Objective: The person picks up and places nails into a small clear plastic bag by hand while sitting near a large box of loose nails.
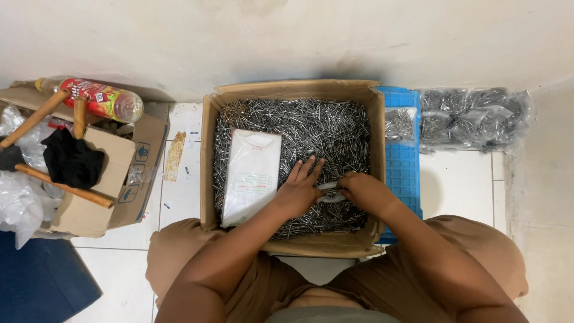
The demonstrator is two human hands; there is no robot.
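Open cardboard box point(209, 167) on the white tile floor point(460, 191), against the wall, full of loose steel nails point(323, 128). White rectangular packet point(252, 176) with a faint greenish label panel lies flat on the nails, left half of the box, long side running toward the wall. Blue plastic crate point(403, 161) just right of the box, touching it; a small clear bag of nails point(399, 124) sits on its far end. Larger clear bags of nails point(475, 118) on the floor past the crate, by the wall.

Left of frame: second cardboard box point(113, 173) with blue printed symbols on its side, black cloth point(72, 158) and wooden handles point(63, 186) on top, a plastic bottle point(101, 98) with a red label lying across its far edge.

Left hand point(299, 188): palm down on the nails, grip apart, fingers spread toward the wall, just right of the packet. Right hand point(366, 191): grip clamped on a small bunch of nails point(330, 191) between thumb and fingers, low centre of the box. The two hands nearly touch at the bunch.
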